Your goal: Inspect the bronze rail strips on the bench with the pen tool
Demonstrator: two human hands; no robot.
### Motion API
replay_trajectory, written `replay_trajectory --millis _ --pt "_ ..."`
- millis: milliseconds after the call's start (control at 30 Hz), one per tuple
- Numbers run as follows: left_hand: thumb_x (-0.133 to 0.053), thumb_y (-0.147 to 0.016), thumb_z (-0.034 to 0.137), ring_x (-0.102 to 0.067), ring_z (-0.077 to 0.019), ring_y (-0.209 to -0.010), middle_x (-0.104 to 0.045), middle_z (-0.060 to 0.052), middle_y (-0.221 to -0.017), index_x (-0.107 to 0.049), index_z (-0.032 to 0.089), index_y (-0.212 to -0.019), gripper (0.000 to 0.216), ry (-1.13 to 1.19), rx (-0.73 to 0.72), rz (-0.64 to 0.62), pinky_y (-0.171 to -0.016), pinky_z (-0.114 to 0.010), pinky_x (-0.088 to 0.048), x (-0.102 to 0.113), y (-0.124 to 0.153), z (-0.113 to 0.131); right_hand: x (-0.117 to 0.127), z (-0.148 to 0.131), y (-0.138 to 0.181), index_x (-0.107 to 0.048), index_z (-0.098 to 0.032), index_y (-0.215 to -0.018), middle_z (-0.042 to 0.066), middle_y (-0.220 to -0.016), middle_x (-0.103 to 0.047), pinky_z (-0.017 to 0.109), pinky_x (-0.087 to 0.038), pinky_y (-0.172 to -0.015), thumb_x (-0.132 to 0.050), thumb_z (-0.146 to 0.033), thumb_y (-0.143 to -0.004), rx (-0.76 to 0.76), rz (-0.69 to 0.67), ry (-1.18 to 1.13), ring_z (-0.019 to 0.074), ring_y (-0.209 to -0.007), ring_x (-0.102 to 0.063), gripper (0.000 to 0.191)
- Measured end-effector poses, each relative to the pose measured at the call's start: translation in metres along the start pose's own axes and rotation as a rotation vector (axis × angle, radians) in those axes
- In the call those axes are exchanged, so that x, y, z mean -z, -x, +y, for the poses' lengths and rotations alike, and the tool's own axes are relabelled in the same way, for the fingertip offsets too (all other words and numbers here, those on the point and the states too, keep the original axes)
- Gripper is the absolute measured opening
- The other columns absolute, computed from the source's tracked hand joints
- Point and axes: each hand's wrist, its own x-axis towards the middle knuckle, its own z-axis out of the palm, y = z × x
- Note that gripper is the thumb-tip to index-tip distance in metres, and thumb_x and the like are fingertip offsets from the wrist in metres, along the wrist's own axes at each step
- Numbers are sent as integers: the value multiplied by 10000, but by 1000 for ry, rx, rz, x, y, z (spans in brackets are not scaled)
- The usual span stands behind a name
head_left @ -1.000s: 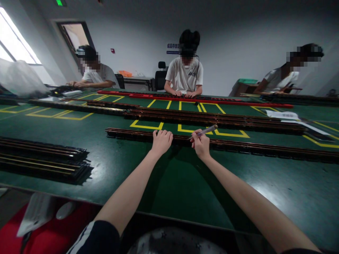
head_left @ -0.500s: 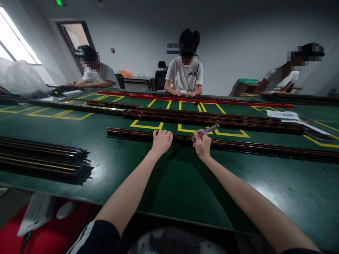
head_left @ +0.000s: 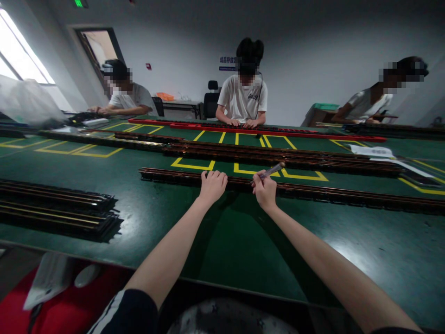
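A long dark brown strip (head_left: 347, 194) lies across the green table (head_left: 225, 241) in front of me. My left hand (head_left: 212, 185) rests on it with its fingers curled over the near edge, holding it down. Just to the right, my right hand (head_left: 264, 190) is closed around a thin pen-like tool (head_left: 273, 170), whose tip is at the strip and whose free end points up and right.
Stacked dark strips (head_left: 55, 208) lie at the left. More long strips (head_left: 278, 157) and a red rail (head_left: 257, 131) run across the far side over yellow floor-plan lines (head_left: 193, 166). Three people sit working at the far edge. Papers (head_left: 371, 150) lie at the right.
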Motion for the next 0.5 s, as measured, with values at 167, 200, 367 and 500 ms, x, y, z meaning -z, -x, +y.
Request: replay_trajectory --millis 167,200,367,500 --pt "-241 -973 301 -579 -237 -1072 -675 -91 -1109 -653 192 -1067 436 0 -4 10 -1065 -508 -287 0 0 0 0 -1 0 -496 -191 -715 3 -553 -530 256 -406 -404 -446 -573 -868 -16 -7 -26 135 -419 -514 415" --pt "-244 -972 301 -580 -236 -1070 -676 -89 -1106 -653 195 -1065 433 -1 -6 12 -1064 -505 -289 0 0 0 0 -1 0 -498 -189 -718 3 -552 -530 257 -406 -398 -446 -585 -865 -20 -9 -30 136 -415 -514 425" --pt "-245 -973 301 -587 -240 -1060 -680 -91 -1093 -658 191 -1049 434 -15 -10 26 -1050 -501 -304 0 1 0 1 -4 1 -497 -193 -718 -1 -554 -530 252 -420 -385 -438 -624 -855 -13 -33 -39 132 -403 -521 457" --pt "-248 -975 302 -593 -242 -1052 -683 -93 -1086 -660 191 -1042 431 -24 -11 37 -1037 -498 -313 -2 0 0 1 -5 2 -495 -194 -732 -6 -559 -528 242 -413 -362 -445 -652 -836 -30 -43 -63 121 -389 -513 471"
